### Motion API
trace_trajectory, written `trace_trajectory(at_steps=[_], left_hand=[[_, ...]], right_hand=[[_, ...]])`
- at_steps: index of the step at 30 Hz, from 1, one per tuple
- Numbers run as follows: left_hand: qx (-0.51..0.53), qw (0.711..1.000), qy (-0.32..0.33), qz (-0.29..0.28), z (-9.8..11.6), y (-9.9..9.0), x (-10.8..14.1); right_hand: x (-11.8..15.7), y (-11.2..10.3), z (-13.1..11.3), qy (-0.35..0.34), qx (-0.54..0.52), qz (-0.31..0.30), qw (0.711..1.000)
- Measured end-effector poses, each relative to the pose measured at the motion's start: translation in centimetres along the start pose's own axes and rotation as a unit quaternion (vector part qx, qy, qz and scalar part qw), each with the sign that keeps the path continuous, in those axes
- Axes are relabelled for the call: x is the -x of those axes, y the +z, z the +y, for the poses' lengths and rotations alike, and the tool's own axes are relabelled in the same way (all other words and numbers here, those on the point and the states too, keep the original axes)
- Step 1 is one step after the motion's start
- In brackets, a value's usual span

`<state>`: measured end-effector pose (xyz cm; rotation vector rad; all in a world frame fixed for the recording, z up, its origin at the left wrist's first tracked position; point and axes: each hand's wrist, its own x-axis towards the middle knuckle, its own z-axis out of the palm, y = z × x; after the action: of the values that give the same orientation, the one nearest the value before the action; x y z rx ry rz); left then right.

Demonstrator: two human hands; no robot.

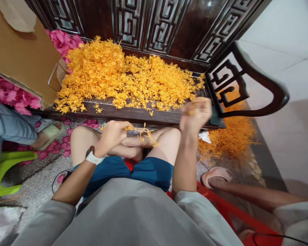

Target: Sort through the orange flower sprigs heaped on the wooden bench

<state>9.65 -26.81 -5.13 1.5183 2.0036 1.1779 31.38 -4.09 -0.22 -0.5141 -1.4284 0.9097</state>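
My left hand (115, 135), with a watch on its wrist, is closed over my lap. It grips several thin orange plastic flower strands (143, 131) that stick out to the right, their ends blurred. Raised at the bench's front right edge is my right hand (196, 114), smeared by motion, its fingers curled in. A small orange piece (191, 112) shows between those fingers; its shape is unclear. Behind both hands, a heap of yellow-orange plastic flower pieces (154, 82) covers much of the dark wooden bench (143, 114), higher on the left.
A cardboard box (23, 51) stands at left, among pink plastic flowers (10, 90). The carved armrest (269, 102) juts out right, above a pile of orange strands (228, 136) on the floor. People sit at both sides, near a green stool (12, 157) and a red stool (220, 205).
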Motion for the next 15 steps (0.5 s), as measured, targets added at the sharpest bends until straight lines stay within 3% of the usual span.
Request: trace_trajectory(at_steps=[2, 4, 6, 8, 9, 10, 11, 13, 15], left_hand=[[0.050, 0.996, -0.049, 0.050, -1.8, -0.5, 0.5], [0.119, 0.984, -0.091, 0.098, -3.2, -1.0, 0.6], [0.172, 0.971, -0.108, 0.128, -3.8, -1.4, 0.0], [0.204, 0.963, -0.104, 0.141, -3.3, -1.4, -0.8], [0.210, 0.962, -0.098, 0.143, -2.8, -1.3, -1.2], [0.214, 0.962, -0.093, 0.144, -2.3, -1.2, -1.6], [0.218, 0.961, -0.090, 0.145, -1.8, -1.1, -1.9], [0.229, 0.959, -0.085, 0.146, -0.9, -0.9, -2.2], [0.234, 0.957, -0.082, 0.150, -0.5, -0.8, -2.3]], right_hand=[[-1.6, -2.1, -0.5, 0.003, -0.044, 0.080, 0.996], [-2.2, -3.5, -1.5, 0.048, -0.051, 0.039, 0.997], [-2.0, -3.7, -2.5, 0.128, -0.024, -0.109, 0.985], [-1.6, -2.6, -2.6, 0.211, 0.027, -0.297, 0.931], [-1.6, -1.8, -2.1, 0.241, 0.047, -0.351, 0.903], [-1.7, -0.9, -1.1, 0.265, 0.060, -0.364, 0.891], [-2.1, 0.1, 0.2, 0.286, 0.061, -0.335, 0.896], [-3.0, 1.6, 3.3, 0.314, 0.055, -0.195, 0.928], [-3.8, 2.4, 5.9, 0.315, 0.079, -0.100, 0.940]])
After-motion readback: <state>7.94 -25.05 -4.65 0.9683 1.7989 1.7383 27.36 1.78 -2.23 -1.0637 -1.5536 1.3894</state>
